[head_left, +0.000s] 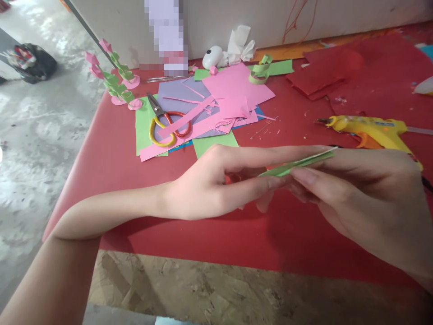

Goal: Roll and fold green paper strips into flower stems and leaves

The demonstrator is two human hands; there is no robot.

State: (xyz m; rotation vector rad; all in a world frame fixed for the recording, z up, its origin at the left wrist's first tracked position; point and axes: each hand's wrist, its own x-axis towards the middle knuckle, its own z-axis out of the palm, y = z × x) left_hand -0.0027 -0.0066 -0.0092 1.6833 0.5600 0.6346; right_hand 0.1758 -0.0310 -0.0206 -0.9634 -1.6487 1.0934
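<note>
Both hands meet over the near part of the red table [111,153], holding one folded green strip [297,163] between them. The left hand [216,185] reaches in from the left with fingers stretched long and nearly flat, index on top and thumb beneath, pinching the strip's near end. The right hand [358,198] closes on the far end, thumb pressed along the lower face, fingers above. The strip is seen edge-on and lies almost level, clear of the table; the flat, narrow pinch from both sides appears meant to press its layers together, though the number of folds cannot be told.

Further back lies a loose pile of paper sheets [233,90], pink, lilac and green, with cut slivers scattered around. Scissors [164,122] with yellow and red loops rest on the pile, blades pointing away, a pink offcut lying across the handles. A yellow glue gun [368,131] lies on its side just beyond the right hand, nozzle pointing left. At the far left corner stand paper flowers [115,81] with pink blooms and green leaves. A curled green strip [260,72] sits near the wall, and red sheets [318,76] lie at the far right.
</note>
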